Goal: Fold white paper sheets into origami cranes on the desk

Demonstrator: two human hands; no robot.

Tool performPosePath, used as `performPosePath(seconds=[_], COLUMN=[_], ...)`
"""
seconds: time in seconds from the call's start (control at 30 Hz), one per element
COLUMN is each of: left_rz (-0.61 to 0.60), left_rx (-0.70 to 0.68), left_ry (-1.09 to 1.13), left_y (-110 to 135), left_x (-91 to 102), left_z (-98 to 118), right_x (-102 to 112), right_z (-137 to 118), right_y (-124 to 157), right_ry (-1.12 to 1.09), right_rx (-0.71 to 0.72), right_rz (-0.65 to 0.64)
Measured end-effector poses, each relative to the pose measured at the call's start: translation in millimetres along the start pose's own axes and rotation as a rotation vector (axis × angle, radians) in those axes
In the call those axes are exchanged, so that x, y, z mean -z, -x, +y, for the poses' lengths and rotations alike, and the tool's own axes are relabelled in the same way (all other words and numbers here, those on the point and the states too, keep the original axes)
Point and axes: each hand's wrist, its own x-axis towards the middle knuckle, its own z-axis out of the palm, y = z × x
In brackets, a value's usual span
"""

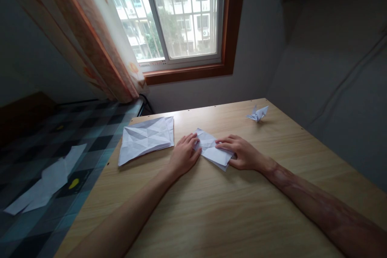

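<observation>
A folded sheet of white paper (216, 149) lies on the wooden table between my two hands, with crease lines across it. My left hand (184, 151) holds its left corner, fingertips on top and thumb along the lower edge. On the opposite side, my right hand (238, 151) grips the sheet, fingers above and the thumb partly hidden at the lower right edge. Left of my left hand rests a stack of creased white paper sheets (146, 137). A folded paper crane (257, 113) stands near the far right corner of the table.
The wooden table (187, 213) has its far edge near the wall below a barred window (187, 16). On the left, a checked bed cover (99, 143) carries white paper pieces (54, 177). A patterned curtain (99, 48) hangs beside the window.
</observation>
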Motion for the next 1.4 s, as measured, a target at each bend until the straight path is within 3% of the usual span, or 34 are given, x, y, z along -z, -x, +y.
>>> performPosePath(seconds=[0.27, 0.47, 0.67, 0.8, 0.97, 1.17, 1.3, 1.4], left_rz=[-0.026, -0.017, -0.038, -0.039, -0.032, 0.222, 0.247, 0.256], left_rx=[-0.086, -0.091, -0.116, -0.103, -0.099, 0.124, 0.263, 0.292], left_ry=[0.038, 0.0, 0.0, 0.026, 0.083, 0.143, 0.428, 0.505], left_y=[0.4, 1.3, 1.2, 1.0, 1.4, -0.4, -1.4, -0.6], left_x=[3.3, 10.0, 10.8, 9.2, 8.7, -2.4, -9.9, -10.4], left_z=[3.2, 14.6, 18.7, 17.1, 13.6, -6.9, -18.6, -18.4], right_x=[-1.5, -11.6, -2.8, -4.8, -14.4, -14.8, -12.0, -11.4], right_z=[-0.9, 16.5, 16.0, 17.2, 22.3, 19.5, 17.2, 18.3], right_y=[1.2, 4.0, 4.5, 3.1, 2.4, 3.4, 3.7, 4.3], right_ry=[-0.03, 0.075, -0.251, -0.345, -0.464, -0.629, -0.695, -0.694], right_rx=[0.023, -0.225, -0.4, -0.495, -0.484, -0.524, -0.549, -0.584], right_rz=[0.002, 0.183, 0.321, 0.366, 0.376, 0.331, 0.296, 0.301])
